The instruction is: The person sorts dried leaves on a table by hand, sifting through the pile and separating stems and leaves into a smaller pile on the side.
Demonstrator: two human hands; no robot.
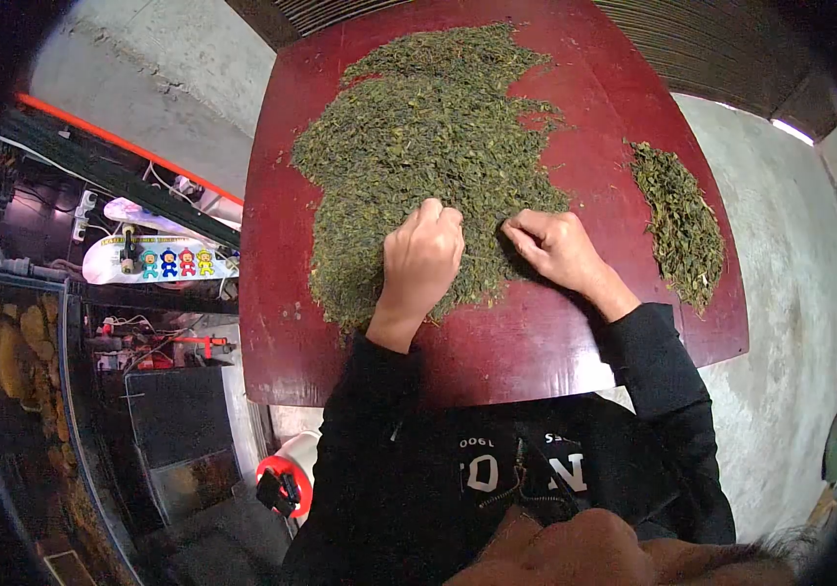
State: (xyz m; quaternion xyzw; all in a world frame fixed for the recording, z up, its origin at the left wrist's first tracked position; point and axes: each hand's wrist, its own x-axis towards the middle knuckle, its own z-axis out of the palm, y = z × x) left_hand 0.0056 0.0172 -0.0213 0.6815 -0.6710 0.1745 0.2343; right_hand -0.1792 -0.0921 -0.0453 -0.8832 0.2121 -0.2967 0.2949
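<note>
A wide layer of dried green leaves that look like tea (418, 137) covers much of the red tabletop (594, 107). My left hand (425, 249) rests low over the near part of this layer, its fingers curled closed and their tips hidden. To its right, at the layer's near right edge, my right hand (560, 249) is closed with thumb and forefinger pressed together. Whatever is between its fingertips is too small to tell. A smaller, coarser heap of leaves (677, 225) lies apart near the table's right edge.
Left of the table are a skateboard deck (160, 259) with colourful figures, dark shelving and a glass tank (18, 371) with rocks inside. A red and white round container (287, 483) stands by the table's near left corner. A concrete wall (145, 68) rises at the far left.
</note>
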